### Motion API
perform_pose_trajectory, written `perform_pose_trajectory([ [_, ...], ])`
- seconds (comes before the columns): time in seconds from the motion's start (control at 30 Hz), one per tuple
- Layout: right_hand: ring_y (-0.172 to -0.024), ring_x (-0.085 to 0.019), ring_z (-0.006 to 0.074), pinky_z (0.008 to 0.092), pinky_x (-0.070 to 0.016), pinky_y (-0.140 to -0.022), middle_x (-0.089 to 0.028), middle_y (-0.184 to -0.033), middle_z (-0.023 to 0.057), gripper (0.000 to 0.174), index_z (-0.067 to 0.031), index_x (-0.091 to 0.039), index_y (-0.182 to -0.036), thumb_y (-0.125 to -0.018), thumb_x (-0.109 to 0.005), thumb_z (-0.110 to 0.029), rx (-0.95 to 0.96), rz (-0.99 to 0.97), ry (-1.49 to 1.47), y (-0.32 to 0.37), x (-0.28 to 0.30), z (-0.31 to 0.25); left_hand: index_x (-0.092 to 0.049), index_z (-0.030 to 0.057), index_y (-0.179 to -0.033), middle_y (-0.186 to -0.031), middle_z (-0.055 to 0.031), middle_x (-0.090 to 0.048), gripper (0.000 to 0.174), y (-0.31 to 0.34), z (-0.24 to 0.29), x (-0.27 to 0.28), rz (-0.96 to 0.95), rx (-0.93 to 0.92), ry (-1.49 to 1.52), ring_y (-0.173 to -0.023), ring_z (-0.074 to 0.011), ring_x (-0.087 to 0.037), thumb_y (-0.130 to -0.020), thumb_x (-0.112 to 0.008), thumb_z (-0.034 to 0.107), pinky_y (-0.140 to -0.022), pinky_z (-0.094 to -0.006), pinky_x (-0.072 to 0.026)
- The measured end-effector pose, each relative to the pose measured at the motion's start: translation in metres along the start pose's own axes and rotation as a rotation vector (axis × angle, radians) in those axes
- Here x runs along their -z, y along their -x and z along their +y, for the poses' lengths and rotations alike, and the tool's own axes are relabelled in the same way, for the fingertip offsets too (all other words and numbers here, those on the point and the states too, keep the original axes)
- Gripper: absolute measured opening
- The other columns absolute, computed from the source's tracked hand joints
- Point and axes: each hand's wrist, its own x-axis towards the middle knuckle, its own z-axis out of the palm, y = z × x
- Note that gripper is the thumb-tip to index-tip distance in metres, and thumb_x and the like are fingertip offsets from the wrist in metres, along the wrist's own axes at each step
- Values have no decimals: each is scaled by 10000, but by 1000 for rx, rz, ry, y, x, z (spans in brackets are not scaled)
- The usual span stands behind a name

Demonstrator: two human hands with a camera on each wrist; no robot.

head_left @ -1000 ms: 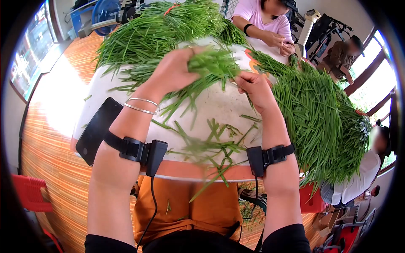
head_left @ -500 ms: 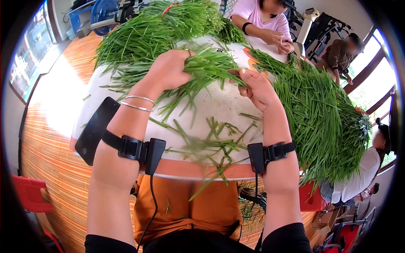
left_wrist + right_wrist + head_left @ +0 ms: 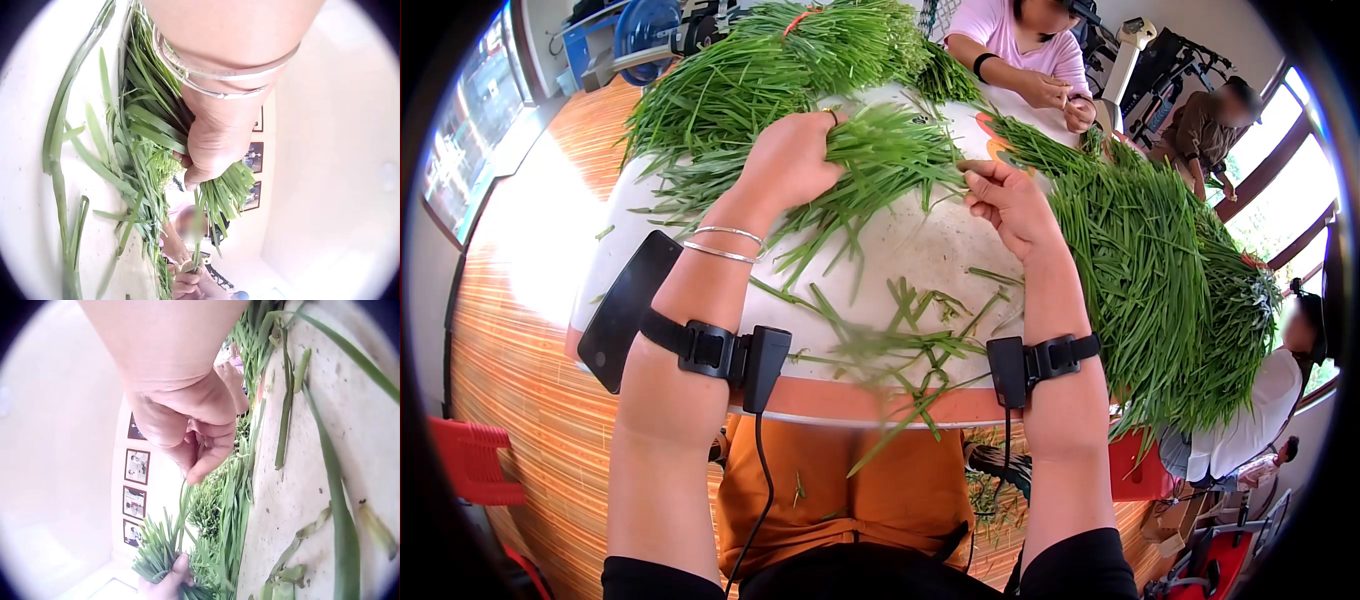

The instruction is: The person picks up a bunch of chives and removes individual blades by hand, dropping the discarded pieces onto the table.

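The bunch of green leaves (image 3: 890, 150) is in the top middle of the head view, above the white counter (image 3: 940, 240). Its leaves are long, flat and thin. It lies sideways, its long line running left to right and its ends toward the right. The left hand (image 3: 795, 165) grips it and hides part of it. The right hand (image 3: 1015, 205) has thumb and finger pressed together beside those ends. One leafy heap (image 3: 730, 110) fills the upper left, another heap (image 3: 1140, 280) the right. A flat black phone (image 3: 625, 310) lies at the left.

In the left wrist view, the bunch slants down to the right, poking out below the fist. Shiny bangles (image 3: 230, 76) circle the wrist.

In the right wrist view, the bunch is at the lower left. The right hand pinches skinny green strands (image 3: 182, 515) reaching down to it.
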Motion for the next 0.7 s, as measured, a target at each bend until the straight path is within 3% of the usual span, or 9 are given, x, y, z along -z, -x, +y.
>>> perform_pose_trajectory([
  [0.2, -605, -553, 66, 174, -431, -526, -594, -757, 2, 187, 18, -601, -992, -835, -617, -81, 113, 239, 18, -4, 11, -2, -595, 17, -1073, -844, -193, -635, 424, -3, -6, -3, 45, 44, 68, -797, -334, -608, -696, -697, 182, -714, -355, -470],
  [0.27, -593, -551, 65, 179, -434, -523, -593, -745, 6, 207, 21, -594, -1014, -834, -616, -79, 117, 254, 102, -5, 14, -2, -602, 24, -1060, -842, -164, -648, 379, -4, -9, -5, 167, 31, 177, -782, -300, -619, -720, -686, 170, -712, -337, -469],
  [0.33, -580, -549, 65, 184, -437, -521, -593, -733, 10, 227, 23, -587, -1035, -833, -616, -76, 121, 267, 184, -4, 13, -2, -605, 24, -1052, -843, -154, -652, 363, -4, -9, -6, 170, 30, 222, -783, -291, -621, -723, -680, 157, -718, -332, -468],
  [0.4, -597, -552, 66, 186, -445, -539, -595, -758, 9, 311, 18, -550, -1116, -833, -623, -87, 112, 19, 160, -1, 3, -2, -607, 24, -1043, -844, -144, -655, 347, -4, -9, -7, 173, 29, 266, -784, -281, -624, -725, -675, 144, -723, -327, -467],
  [0.43, -597, -552, 66, 186, -445, -539, -595, -758, 9, 311, 18, -550, -1116, -833, -623, -87, 112, 21, 159, 0, -1, -3, -606, 22, -1040, -845, -149, -651, 350, -3, -9, -8, 138, -42, 276, -786, -291, -621, -716, -674, 134, -723, -325, -466],
  [0.5, -622, -555, 71, 189, -452, -564, -591, -783, 8, 395, 3, -507, -1187, -831, -635, -110, 86, -153, -22, 2, -7, -4, -605, 19, -1038, -845, -155, -648, 354, 0, -4, -7, 101, -112, 288, -788, -301, -618, -706, -674, 123, -724, -323, -466],
  [0.53, -606, -521, 38, 166, -429, -550, -564, -778, -28, 476, -10, -454, -1256, -840, -633, -157, 80, -172, -40, 3, -10, -5, -604, 21, -1039, -857, -163, -641, 365, 2, -1, -5, 76, -153, 240, -801, -309, -613, -692, -673, 112, -732, -324, -464],
  [0.6, -623, -534, 56, 183, -439, -562, -578, -790, -9, 441, -12, -479, -1226, -835, -637, -143, 105, -174, -55, 4, -9, -4, -599, 36, -1070, -857, -189, -613, 469, 1, -4, -10, 84, -256, 163, -830, -344, -582, -609, -669, 93, -720, -370, -463],
  [0.7, -634, -542, 73, 198, -443, -566, -593, -805, 11, 403, -15, -506, -1191, -831, -642, -133, 147, -137, -85, 4, -10, -5, -606, 56, -1065, -842, -182, -614, 457, 2, -5, -11, 70, -320, 131, -817, -343, -580, -612, -662, 81, -714, -376, -463],
])
